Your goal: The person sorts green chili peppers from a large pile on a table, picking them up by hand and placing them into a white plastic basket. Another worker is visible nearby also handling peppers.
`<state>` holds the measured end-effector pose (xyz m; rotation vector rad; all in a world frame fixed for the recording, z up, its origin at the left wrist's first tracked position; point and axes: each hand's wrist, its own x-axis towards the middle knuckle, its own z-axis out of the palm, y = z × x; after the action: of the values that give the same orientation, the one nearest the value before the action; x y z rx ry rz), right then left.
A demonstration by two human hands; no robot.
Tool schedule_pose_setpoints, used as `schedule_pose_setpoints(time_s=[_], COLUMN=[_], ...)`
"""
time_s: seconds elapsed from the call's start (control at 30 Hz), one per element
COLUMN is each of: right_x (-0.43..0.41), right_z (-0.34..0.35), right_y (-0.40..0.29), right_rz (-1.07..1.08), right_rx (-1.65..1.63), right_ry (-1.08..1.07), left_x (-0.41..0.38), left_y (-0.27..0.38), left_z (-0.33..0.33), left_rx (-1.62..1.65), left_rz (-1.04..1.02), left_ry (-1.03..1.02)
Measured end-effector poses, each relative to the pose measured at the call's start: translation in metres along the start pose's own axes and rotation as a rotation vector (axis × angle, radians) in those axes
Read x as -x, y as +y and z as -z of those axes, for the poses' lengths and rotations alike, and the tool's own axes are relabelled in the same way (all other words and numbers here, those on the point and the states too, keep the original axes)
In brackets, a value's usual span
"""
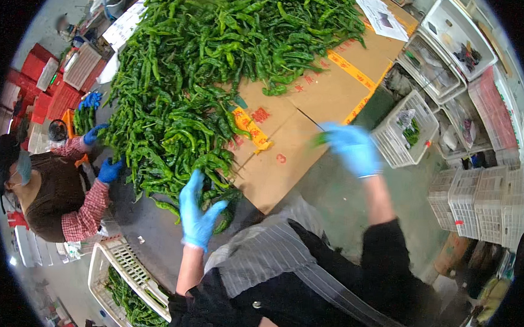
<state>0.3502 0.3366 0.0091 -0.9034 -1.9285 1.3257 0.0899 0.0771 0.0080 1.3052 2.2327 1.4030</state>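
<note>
A large heap of long green peppers [172, 115] covers much of the table, part of it lying on flattened cardboard [284, 151] with printed tape. At the heap's near edge is my left hand [198, 217], in a light blue glove, thumb and fingers spread, with peppers beside and behind the fingers. I cannot see anything gripped in it. My right hand [354, 149], gloved alike and blurred by motion, is over the cardboard's right edge. From its fingers sticks out a blurred green pepper [319, 140].
Across the table's left side a co-worker [54, 194] in dark blue gloves touches the heap. A white plastic crate [130, 263] of peppers stands lower left. To the right are a white crate [403, 130] holding a few green pieces and stacked crates [479, 203].
</note>
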Motion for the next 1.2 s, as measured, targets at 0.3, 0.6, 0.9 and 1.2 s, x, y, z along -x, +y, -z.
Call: schedule_pose_setpoints(time_s=[0.3, 0.6, 0.9, 1.2], right_x=[0.042, -0.040, -0.183, -0.344], right_z=[0.100, -0.231, -0.336, -0.259], right_y=[0.054, 0.070, 0.011, -0.172], right_rz=[-0.130, -0.931, -0.477, -0.213], right_rx=[-0.108, -1.068, -1.228, -0.924], right_ry=[0.266, -0.621, -0.357, -0.617], left_x=[0.119, 0.007, -0.158, -0.320], left_y=[-0.158, -0.189, -0.148, -0.054], left_z=[0.096, 0.041, 0.020, 0.125], left_rx=[0.243, 0.908, 0.968, 0.399], left_rz=[0.776, 0.782, 0.309, 0.489], left_ry=[0.406, 0.478, 0.461, -0.114])
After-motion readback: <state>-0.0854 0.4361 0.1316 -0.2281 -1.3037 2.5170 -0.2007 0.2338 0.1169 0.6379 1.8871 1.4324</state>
